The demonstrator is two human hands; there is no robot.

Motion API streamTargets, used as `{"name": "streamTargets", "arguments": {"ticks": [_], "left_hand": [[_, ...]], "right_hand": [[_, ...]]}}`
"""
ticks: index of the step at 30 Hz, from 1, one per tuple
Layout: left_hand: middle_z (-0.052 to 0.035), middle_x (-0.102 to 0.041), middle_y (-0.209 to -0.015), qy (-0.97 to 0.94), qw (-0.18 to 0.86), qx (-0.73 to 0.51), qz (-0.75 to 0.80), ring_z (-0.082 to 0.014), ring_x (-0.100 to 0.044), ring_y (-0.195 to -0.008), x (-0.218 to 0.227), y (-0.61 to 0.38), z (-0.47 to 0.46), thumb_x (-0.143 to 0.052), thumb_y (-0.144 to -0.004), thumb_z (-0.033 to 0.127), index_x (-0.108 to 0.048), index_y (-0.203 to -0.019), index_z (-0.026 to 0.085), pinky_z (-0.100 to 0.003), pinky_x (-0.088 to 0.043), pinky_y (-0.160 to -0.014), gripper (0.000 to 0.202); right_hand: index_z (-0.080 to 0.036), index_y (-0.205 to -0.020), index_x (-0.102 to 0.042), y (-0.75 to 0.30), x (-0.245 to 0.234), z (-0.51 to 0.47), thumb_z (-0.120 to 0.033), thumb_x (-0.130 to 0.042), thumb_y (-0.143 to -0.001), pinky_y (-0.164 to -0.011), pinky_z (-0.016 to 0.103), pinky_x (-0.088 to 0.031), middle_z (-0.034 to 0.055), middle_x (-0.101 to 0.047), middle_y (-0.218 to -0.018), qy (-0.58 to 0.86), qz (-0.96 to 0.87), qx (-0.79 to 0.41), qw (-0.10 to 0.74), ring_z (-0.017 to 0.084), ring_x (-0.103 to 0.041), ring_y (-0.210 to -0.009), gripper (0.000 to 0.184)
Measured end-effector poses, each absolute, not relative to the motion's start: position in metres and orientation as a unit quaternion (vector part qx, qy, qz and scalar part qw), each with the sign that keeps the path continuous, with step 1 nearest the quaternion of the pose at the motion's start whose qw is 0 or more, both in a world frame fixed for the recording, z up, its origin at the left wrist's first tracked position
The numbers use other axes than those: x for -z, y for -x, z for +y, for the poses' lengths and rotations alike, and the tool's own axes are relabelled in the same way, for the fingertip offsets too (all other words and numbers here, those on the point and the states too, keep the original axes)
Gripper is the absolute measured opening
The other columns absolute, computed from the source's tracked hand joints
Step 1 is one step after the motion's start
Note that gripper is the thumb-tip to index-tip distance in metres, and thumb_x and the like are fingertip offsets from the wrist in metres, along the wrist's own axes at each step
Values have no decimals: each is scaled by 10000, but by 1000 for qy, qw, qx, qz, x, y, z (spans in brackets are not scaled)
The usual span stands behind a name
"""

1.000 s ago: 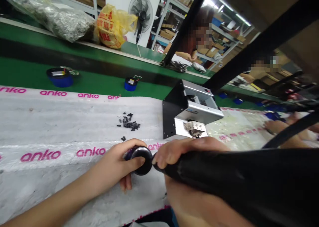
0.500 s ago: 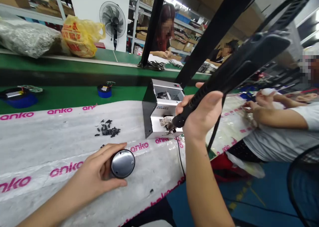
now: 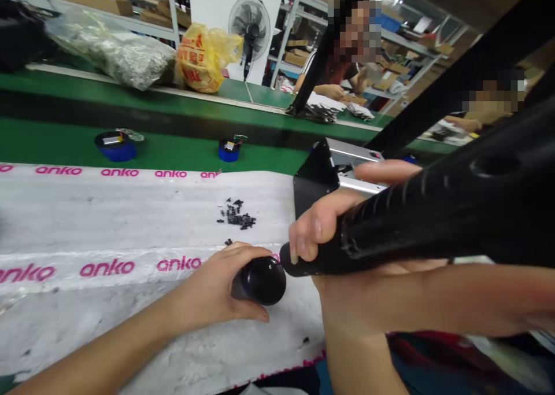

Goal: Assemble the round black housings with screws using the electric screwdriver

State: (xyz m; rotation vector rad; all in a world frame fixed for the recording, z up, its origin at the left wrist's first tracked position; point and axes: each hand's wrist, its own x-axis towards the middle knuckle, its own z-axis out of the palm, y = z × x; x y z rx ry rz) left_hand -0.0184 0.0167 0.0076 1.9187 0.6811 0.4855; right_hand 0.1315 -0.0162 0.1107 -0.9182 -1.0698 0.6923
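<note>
My left hand (image 3: 212, 285) is wrapped round the side of a short black cylinder (image 3: 266, 282), its flat round end facing up toward me. A screw hole shows near the rim. In my right hand (image 3: 318, 227) is a thick black electric screwdriver (image 3: 390, 221), gripped near its nose. The screwdriver's tip is at the upper right rim of the cylinder; whether it touches a screw cannot be made out. Beyond the cylinder, a heap of small black parts (image 3: 238, 216) lies on the white sheet.
Partly behind my right hand stands a metal-and-black box machine (image 3: 314, 178). Blue round units (image 3: 229, 150) with wires sit on the green surface. White printed sheeting (image 3: 130, 221) covers the bench. A forearm (image 3: 468, 296), seemingly another person's, shows at right. Slanted black posts stand beyond.
My right hand has brought the screwdriver from the box machine down to the cylinder's rim. The cylinder's top has tilted and looks darker. The view has swung to the right.
</note>
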Motion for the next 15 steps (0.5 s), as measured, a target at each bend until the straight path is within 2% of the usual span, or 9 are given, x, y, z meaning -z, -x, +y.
{"name": "streamTargets", "arguments": {"ticks": [5, 12, 15], "left_hand": [[-49, -652, -1265, -782, 514, -208, 284, -263, -587, -1169, -5, 18, 18, -910, -617, 334, -596, -1281, 232, -383, -448, -1008, 742], [-62, -656, -1260, -765, 537, -233, 269, -287, -589, -1170, -5, 20, 18, -925, -585, 335, -622, -1266, 228, -410, -448, -1012, 752], [-56, -681, -1222, -711, 581, -293, 265, -255, -615, -1147, -6, 20, 19, -848, -722, 321, -671, -1207, 232, -386, -462, -1012, 524]], "right_hand": [[-233, -907, -582, -117, -103, -2, -776, -678, -676, -337, 279, -381, -35, -568, -494, 400, -471, -283, 733, 143, -446, -318, 597], [-234, -871, -605, -120, -92, -3, -766, -662, -698, -346, 281, -414, -8, -614, -553, 358, -438, -311, 764, 159, -498, -364, 563], [-262, -946, -634, -126, -88, -7, -627, -703, -775, -385, 278, -458, -28, -624, -600, 326, -455, -324, 763, 159, -533, -409, 409]]}}
